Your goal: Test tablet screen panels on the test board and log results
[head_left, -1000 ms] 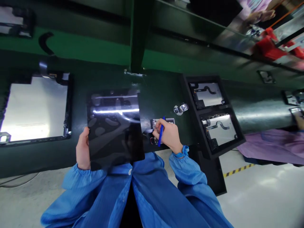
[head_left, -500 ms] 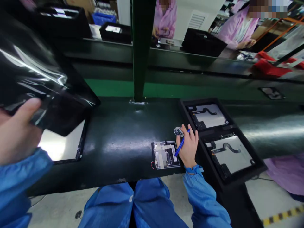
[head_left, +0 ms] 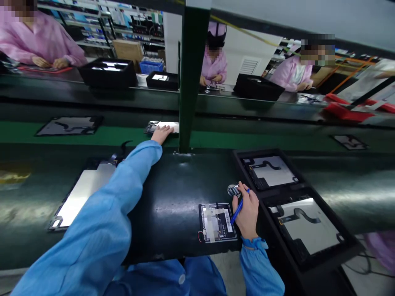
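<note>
My left hand [head_left: 161, 133] reaches far across the dark belt and lies flat on a tablet [head_left: 168, 126] on the green strip, fingers stretched out. My right hand [head_left: 246, 210] rests near the front edge with its fingers closed around a blue pen-like tool [head_left: 239, 209]. Just left of it lies a small circuit board [head_left: 217, 222] on a black plate. A small shiny clear piece [head_left: 233, 190] sits just beyond my right fingertips.
A black tray [head_left: 265, 193] with two open tablet backs stands at the right. Another open tablet back [head_left: 80, 193] lies under my left sleeve. A green post [head_left: 189, 78] rises mid-belt. Several people in pink coats work at the far bench among black trays.
The glossy black panel my left hand held up is gone from it; the hand has reached forward onto the far tablet. My right hand has stayed by the clear piece, holding the blue tool.
</note>
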The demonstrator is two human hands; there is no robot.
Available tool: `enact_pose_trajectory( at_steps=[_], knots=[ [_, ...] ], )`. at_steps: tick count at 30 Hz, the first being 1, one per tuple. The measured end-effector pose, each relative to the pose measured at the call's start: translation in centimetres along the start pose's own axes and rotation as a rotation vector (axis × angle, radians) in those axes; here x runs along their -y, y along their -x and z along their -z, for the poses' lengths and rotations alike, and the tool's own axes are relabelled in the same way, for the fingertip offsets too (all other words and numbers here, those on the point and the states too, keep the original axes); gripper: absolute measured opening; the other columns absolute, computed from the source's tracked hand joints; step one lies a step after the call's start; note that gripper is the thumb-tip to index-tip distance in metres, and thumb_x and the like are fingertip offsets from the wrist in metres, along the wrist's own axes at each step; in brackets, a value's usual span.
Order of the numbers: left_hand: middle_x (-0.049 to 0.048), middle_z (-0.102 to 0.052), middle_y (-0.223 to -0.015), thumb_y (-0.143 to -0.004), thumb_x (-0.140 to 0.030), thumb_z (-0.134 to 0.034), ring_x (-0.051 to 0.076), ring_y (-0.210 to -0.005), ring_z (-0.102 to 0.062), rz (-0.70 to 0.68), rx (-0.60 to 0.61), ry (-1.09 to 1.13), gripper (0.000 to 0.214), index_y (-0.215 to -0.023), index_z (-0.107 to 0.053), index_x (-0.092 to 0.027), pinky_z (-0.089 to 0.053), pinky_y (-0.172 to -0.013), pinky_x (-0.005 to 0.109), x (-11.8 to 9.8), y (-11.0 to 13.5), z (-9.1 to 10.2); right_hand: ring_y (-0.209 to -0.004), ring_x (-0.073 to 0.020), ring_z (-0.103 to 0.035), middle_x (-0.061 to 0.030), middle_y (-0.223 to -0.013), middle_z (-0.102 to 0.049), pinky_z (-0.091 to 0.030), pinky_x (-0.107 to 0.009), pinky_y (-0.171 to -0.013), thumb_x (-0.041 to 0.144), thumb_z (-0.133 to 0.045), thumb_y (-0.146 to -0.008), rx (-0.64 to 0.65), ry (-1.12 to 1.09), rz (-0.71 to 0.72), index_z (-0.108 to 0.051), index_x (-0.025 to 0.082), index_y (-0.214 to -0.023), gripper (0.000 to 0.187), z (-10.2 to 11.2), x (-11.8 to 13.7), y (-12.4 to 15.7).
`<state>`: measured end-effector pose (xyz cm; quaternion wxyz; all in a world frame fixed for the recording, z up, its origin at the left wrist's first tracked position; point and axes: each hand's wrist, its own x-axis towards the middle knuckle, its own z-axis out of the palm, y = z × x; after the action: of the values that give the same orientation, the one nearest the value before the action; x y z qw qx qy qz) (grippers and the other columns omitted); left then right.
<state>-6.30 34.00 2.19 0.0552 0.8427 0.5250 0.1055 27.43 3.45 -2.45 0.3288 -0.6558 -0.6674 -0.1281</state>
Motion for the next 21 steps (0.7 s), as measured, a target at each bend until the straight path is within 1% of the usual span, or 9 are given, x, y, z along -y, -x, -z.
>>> enact_pose_trajectory(
  at_steps=[3, 5, 7, 10, 13, 15, 17, 19, 21],
  knots=[
    [0.0214, -0.040, -0.154, -0.098, -0.012, -0.033, 0.024, -0.146, -0.031, 0.020, 0.100, -0.012, 0.047, -0.144, -0.044, -0.008, -0.008, -0.119, 0.058, -0.6, -1.0, 0.4, -0.120, -0.0313, -0.057, -0.0138, -0.131, -0.063, -0.046, -0.052, -0.103, 0.025, -0.049, -0.094, 0.005, -0.011, -0.010, -0.056, 0.019, -0.132, 0.039, -0.1, -0.1, 0.0],
    [0.0203, -0.038, -0.156, -0.099, -0.022, -0.037, 0.025, -0.146, -0.030, 0.039, 0.186, -0.005, 0.049, -0.145, -0.042, -0.008, -0.010, -0.119, 0.057, -0.2, -0.9, 2.3, -0.120, -0.0308, -0.057, -0.0130, -0.132, -0.063, -0.046, -0.051, -0.104, 0.024, -0.049, -0.093, 0.010, -0.031, -0.014, -0.057, 0.019, -0.131, 0.039, -0.1, -0.2, 0.0],
    [0.0177, -0.041, -0.155, -0.099, -0.031, -0.041, 0.026, -0.143, -0.037, 0.063, 0.262, 0.008, 0.050, -0.145, -0.045, -0.010, -0.019, -0.119, 0.052, 1.3, 0.8, 5.2, -0.121, -0.0300, -0.057, -0.0130, -0.132, -0.063, -0.045, -0.050, -0.105, 0.025, -0.049, -0.093, 0.006, -0.060, -0.015, -0.058, 0.018, -0.129, 0.038, -0.2, -0.3, -0.1],
    [0.0131, -0.048, -0.151, -0.099, -0.039, -0.045, 0.026, -0.137, -0.047, 0.121, 0.288, 0.005, 0.053, -0.145, -0.048, -0.013, -0.032, -0.115, 0.038, 4.7, 8.0, 10.2, -0.122, -0.0311, -0.057, -0.0151, -0.131, -0.064, -0.044, -0.051, -0.106, 0.029, -0.049, -0.094, -0.005, -0.085, -0.027, -0.059, 0.015, -0.127, 0.038, -0.4, -0.5, -0.2],
    [0.0156, -0.053, -0.145, -0.098, -0.045, -0.041, 0.032, -0.133, -0.050, 0.290, 0.174, -0.096, 0.055, -0.141, -0.050, -0.012, -0.035, -0.112, 0.043, 6.8, 19.5, 12.8, -0.121, -0.0340, -0.058, -0.0163, -0.131, -0.064, -0.044, -0.053, -0.105, 0.033, -0.050, -0.093, -0.008, -0.102, -0.047, -0.059, 0.014, -0.127, 0.040, -0.6, -0.6, -0.5],
    [0.0176, -0.062, -0.133, -0.098, -0.051, -0.036, 0.035, -0.121, -0.058, 0.659, 0.156, -0.204, 0.055, -0.130, -0.057, -0.012, -0.043, -0.104, 0.047, 6.9, 27.1, 12.2, -0.120, -0.0354, -0.058, -0.0163, -0.132, -0.063, -0.045, -0.054, -0.105, 0.036, -0.050, -0.093, -0.002, -0.119, -0.052, -0.059, 0.015, -0.127, 0.042, -0.7, -0.5, -0.6],
    [0.0287, -0.067, -0.112, -0.092, -0.063, -0.039, 0.042, -0.104, -0.065, 0.841, 0.208, -0.208, 0.068, -0.112, -0.061, -0.002, -0.050, -0.089, 0.051, 6.5, 32.6, 10.1, -0.119, -0.0358, -0.058, -0.0160, -0.132, -0.063, -0.045, -0.055, -0.104, 0.037, -0.049, -0.093, 0.004, -0.129, -0.059, -0.059, 0.016, -0.128, 0.043, -0.7, -0.4, -0.6],
    [0.0296, -0.067, -0.106, -0.083, -0.074, -0.044, 0.043, -0.102, -0.065, 0.922, 0.235, -0.174, 0.073, -0.097, -0.063, -0.005, -0.052, -0.084, 0.047, 6.1, 35.7, 7.6, -0.118, -0.0358, -0.058, -0.0156, -0.132, -0.063, -0.046, -0.055, -0.103, 0.038, -0.050, -0.092, 0.011, -0.129, -0.072, -0.059, 0.017, -0.130, 0.044, -0.6, -0.3, -0.7],
    [0.0266, -0.068, -0.104, -0.078, -0.080, -0.047, 0.042, -0.102, -0.066, 0.961, 0.220, -0.119, 0.073, -0.094, -0.062, -0.010, -0.052, -0.079, 0.042, 6.2, 36.8, 5.7, -0.119, -0.0359, -0.058, -0.0154, -0.132, -0.063, -0.047, -0.055, -0.102, 0.038, -0.050, -0.092, 0.018, -0.123, -0.076, -0.058, 0.017, -0.131, 0.045, -0.5, -0.2, -0.7]
  ],
)
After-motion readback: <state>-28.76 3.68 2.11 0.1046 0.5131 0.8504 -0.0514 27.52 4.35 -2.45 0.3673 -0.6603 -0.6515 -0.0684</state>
